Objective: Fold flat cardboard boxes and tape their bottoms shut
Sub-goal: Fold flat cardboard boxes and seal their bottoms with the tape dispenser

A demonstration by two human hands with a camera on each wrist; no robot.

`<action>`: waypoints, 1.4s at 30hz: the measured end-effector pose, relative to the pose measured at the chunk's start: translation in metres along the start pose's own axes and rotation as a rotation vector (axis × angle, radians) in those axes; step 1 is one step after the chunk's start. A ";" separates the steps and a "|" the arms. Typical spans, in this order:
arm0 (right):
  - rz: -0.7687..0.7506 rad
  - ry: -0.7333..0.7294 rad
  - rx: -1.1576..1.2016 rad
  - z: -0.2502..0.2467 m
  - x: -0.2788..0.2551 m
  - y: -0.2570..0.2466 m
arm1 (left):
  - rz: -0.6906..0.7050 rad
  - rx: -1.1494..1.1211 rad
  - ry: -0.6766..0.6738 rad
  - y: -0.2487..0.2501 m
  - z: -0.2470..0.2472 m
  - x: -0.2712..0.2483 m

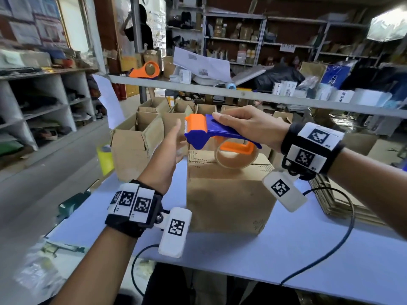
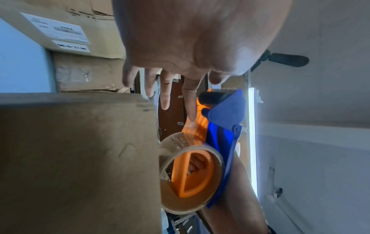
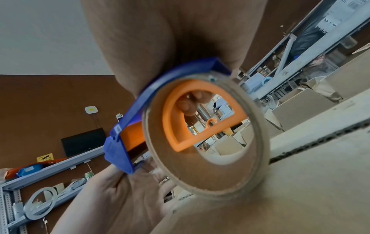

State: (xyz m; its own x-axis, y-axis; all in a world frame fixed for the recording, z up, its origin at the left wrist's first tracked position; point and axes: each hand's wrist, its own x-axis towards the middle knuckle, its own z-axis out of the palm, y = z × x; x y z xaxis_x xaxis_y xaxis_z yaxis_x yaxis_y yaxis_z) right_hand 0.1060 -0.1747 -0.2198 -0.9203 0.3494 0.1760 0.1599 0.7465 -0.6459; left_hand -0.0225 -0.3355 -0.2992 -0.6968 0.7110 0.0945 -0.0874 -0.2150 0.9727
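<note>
A folded brown cardboard box (image 1: 229,197) stands on the blue-white table (image 1: 286,249), its flaps on top. My right hand (image 1: 246,124) grips a blue and orange tape dispenser (image 1: 211,130) just above the box, thumb on its top and fingers through the orange handle (image 3: 200,117). The nearly spent tape roll (image 1: 236,158) touches the box top. My left hand (image 1: 174,142) is held flat with straight fingers at the dispenser's front end. In the left wrist view its forefinger (image 2: 191,104) touches the clear tape strip (image 2: 192,126) by the orange guard.
Several open cardboard boxes (image 1: 141,137) stand behind the table. A stack of flat cardboard (image 1: 339,199) lies at the right. A second orange dispenser (image 1: 146,70) sits on the metal shelf rail (image 1: 242,91). Black cables (image 1: 343,245) trail from both wristbands. A person (image 1: 141,27) stands far back.
</note>
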 end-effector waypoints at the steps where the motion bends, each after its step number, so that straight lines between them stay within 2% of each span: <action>1: -0.003 -0.002 0.005 0.000 0.001 0.000 | 0.022 0.035 0.007 0.001 0.002 0.001; 4: -0.011 -0.003 0.011 0.000 0.001 0.001 | 0.070 0.141 -0.004 0.000 0.004 0.002; 7: -0.019 -0.002 0.026 0.000 0.001 0.004 | 0.057 0.207 -0.042 -0.003 0.006 0.002; 13: 0.013 0.015 0.059 -0.002 0.001 0.007 | 0.057 0.149 -0.128 0.002 0.009 -0.004; 21: 0.028 0.024 0.144 -0.003 -0.002 0.009 | 0.096 0.169 -0.150 0.008 0.007 -0.001; 24: 0.082 0.056 0.270 -0.004 -0.002 0.014 | 0.123 0.210 -0.133 0.011 0.005 0.000; 27: 0.194 0.105 0.524 -0.005 -0.004 0.019 | 0.145 0.258 -0.154 0.014 0.004 -0.002; 31: 0.140 0.104 0.701 -0.006 -0.007 0.026 | 0.215 0.366 -0.169 0.017 0.010 -0.003; 37: 0.124 0.105 0.723 -0.006 -0.006 0.030 | 0.372 0.464 -0.192 0.028 0.026 -0.004; 42: 0.122 0.074 0.743 -0.006 -0.008 0.031 | 0.297 0.506 -0.203 0.036 0.037 -0.001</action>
State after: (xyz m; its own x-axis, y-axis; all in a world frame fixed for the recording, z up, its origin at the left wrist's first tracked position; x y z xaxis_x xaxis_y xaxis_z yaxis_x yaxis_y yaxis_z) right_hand 0.1202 -0.1507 -0.2371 -0.8809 0.4619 0.1037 -0.0480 0.1309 -0.9902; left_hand 0.0017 -0.3189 -0.2560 -0.4862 0.7932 0.3666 0.4727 -0.1142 0.8738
